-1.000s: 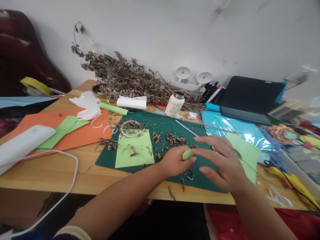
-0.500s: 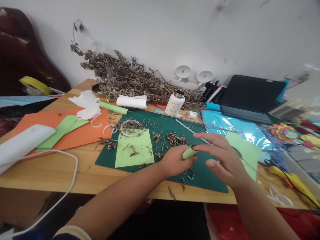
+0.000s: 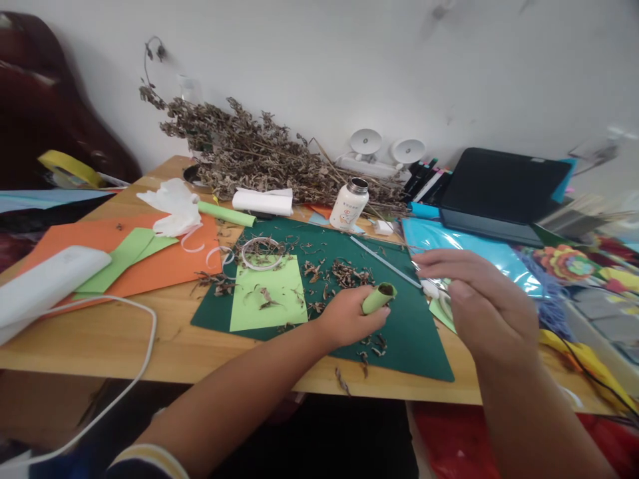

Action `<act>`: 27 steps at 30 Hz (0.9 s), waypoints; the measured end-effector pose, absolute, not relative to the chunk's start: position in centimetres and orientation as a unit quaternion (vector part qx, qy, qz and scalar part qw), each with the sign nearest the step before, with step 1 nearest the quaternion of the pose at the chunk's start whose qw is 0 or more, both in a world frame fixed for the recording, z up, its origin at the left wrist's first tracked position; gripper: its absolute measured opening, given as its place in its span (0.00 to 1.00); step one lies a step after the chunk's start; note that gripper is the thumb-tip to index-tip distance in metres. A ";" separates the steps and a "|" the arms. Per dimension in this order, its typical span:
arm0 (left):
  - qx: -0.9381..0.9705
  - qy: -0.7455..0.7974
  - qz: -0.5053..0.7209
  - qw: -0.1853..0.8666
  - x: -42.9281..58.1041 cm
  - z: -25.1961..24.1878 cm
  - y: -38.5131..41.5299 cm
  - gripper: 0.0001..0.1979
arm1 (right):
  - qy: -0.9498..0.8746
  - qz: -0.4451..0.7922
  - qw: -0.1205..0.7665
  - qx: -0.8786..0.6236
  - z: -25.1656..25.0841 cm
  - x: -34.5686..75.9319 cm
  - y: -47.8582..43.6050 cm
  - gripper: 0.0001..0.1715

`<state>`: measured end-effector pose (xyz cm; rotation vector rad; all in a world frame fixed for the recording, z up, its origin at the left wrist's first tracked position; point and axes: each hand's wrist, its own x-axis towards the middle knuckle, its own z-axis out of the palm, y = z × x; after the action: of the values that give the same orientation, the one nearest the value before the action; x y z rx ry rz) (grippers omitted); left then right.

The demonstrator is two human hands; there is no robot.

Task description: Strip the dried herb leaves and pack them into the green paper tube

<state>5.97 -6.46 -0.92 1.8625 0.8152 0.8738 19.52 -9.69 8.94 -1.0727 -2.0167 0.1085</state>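
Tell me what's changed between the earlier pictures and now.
The right hand has moved rightward, away from the open end of the rolled light-green paper tube; whether it grips anything is unclear. The left hand still holds the tube. The flat dark-green mat and open white cylindrical bottle stayed put.

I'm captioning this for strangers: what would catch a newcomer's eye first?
Probably the big heap of dried plants along the wall. Next, perhaps, the light green tube in the left hand's grip, over the dark green mat. A shiny blue packet glints toward the right.
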 end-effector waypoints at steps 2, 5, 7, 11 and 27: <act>0.748 0.332 0.356 0.451 6.0 -0.9 -6.4 0.08 | -0.804 0.037 0.391 -0.446 8.9 19.2 -9.2 0.10; 0.757 0.335 0.351 0.437 6.1 -1.1 -6.4 0.08 | -0.850 0.043 0.247 -0.463 9.0 18.4 -8.2 0.10; 0.763 0.326 0.354 0.432 6.2 -1.3 -6.3 0.08 | -0.868 0.058 0.185 -0.458 8.9 18.0 -7.7 0.12; 0.763 0.314 0.364 0.432 6.3 -1.7 -6.2 0.09 | -0.876 0.089 0.153 -0.450 8.7 17.5 -7.3 0.13; 0.754 0.313 0.360 0.452 6.3 -1.1 -6.4 0.04 | -0.759 0.158 0.430 -0.462 5.3 18.0 -8.5 0.03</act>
<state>6.27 -6.39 -1.13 1.8621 0.7732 0.8883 18.00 -8.54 5.26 -1.1538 -1.8935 0.3938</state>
